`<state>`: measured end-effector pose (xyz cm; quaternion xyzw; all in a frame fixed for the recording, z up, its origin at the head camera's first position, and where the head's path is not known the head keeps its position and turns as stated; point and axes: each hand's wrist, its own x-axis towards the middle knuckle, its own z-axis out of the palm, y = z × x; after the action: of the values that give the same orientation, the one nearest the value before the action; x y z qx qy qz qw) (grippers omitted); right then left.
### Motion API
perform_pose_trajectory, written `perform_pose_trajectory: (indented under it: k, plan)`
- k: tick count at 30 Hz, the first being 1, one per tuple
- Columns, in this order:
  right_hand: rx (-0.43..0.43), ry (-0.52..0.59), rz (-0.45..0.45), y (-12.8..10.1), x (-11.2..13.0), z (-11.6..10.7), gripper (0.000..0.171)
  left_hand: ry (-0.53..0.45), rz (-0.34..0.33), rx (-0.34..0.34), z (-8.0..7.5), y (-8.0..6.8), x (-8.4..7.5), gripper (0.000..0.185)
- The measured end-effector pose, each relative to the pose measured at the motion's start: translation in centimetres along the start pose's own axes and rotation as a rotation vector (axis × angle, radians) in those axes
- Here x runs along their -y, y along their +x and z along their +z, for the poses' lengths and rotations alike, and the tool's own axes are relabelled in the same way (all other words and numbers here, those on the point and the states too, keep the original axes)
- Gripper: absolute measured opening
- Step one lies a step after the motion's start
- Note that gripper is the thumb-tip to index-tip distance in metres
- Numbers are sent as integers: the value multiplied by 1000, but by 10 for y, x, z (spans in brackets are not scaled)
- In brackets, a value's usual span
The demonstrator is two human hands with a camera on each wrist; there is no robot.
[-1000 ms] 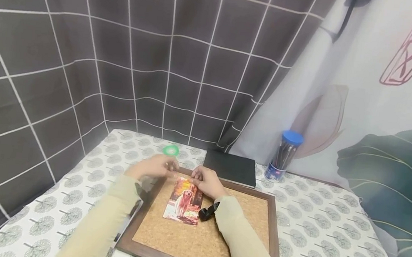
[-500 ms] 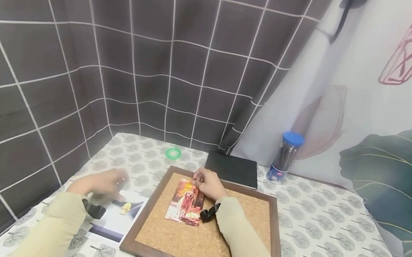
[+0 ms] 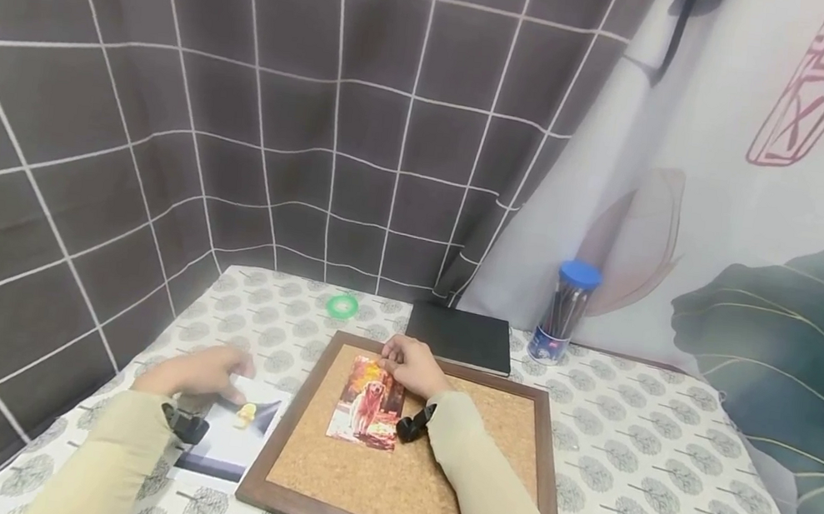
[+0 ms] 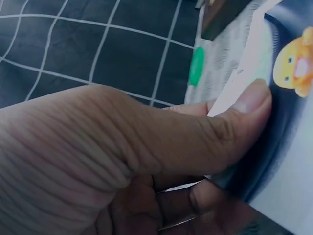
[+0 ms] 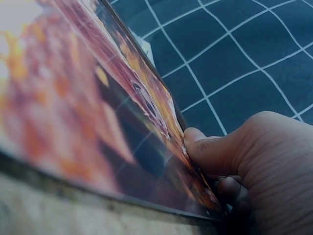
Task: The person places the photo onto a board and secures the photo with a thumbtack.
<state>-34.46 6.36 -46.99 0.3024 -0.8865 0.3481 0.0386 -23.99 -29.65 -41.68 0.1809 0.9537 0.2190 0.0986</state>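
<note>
Head view: left hand [image 3: 192, 371] is set on a duck photo [image 3: 233, 439] lying on the tabletop [image 3: 630, 481], just left of the cork board [image 3: 404, 474]. Left wrist view: the photo's edge is pinched between thumb [image 4: 244, 110] and fingers. Right hand [image 3: 411, 367] is closed on the far edge of a dog photo [image 3: 369, 405], held flat on the board. A green tape roll [image 3: 342, 306] and black notebook [image 3: 458, 337] lie farther back.
</note>
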Motion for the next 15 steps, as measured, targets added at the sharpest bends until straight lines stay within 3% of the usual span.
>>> perform_pose_trajectory:
  k: [6,9,13,15]
  plan:
    - [26,-33,9,1,1,-4,7,-5,25,13,-16,1,1,34]
    - [18,-37,3,2,3,-6,7,-60,26,40,-23,0,0,30]
    - [14,-35,-14,1,2,-4,6,-210,-46,48,-28,-4,1,36]
    - [16,-32,-17,0,2,-3,6,-238,-66,29,-29,-5,2,38]
